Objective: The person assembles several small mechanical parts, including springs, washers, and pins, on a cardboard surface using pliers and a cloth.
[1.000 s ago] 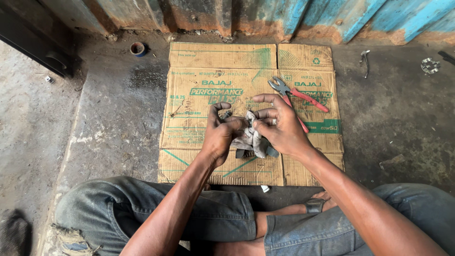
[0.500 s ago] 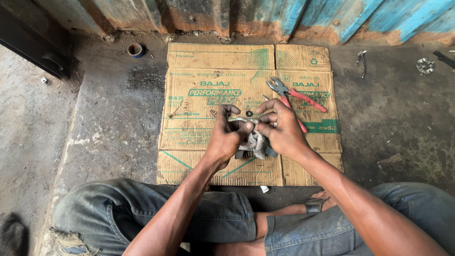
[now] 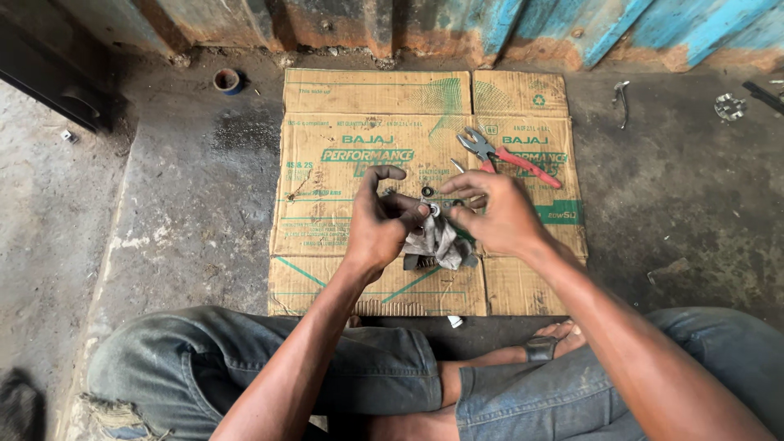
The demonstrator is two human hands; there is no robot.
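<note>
I sit cross-legged over a flattened cardboard sheet [image 3: 367,131] on the concrete floor. My left hand [image 3: 377,224] and my right hand [image 3: 498,214] meet above its middle. Between them hangs a grey rag [image 3: 437,243], and at the fingertips sits a small round metal part [image 3: 434,209] wrapped partly in the cloth. The left hand grips the rag from the left with its thumb raised. The right hand pinches the part from the right. A small dark ring [image 3: 427,192] lies on the cardboard just beyond my fingers.
Red-handled pliers [image 3: 506,157] lie on the cardboard beyond my right hand. A tape roll [image 3: 227,80] sits at the far left, a metal hook [image 3: 622,100] and a small metal piece [image 3: 728,106] at the far right. A rusty blue-painted wall [image 3: 523,24] runs behind.
Both hands have lifted and turned the rag-wrapped part; my fingers now pinch it at the top, and the left thumb has risen.
</note>
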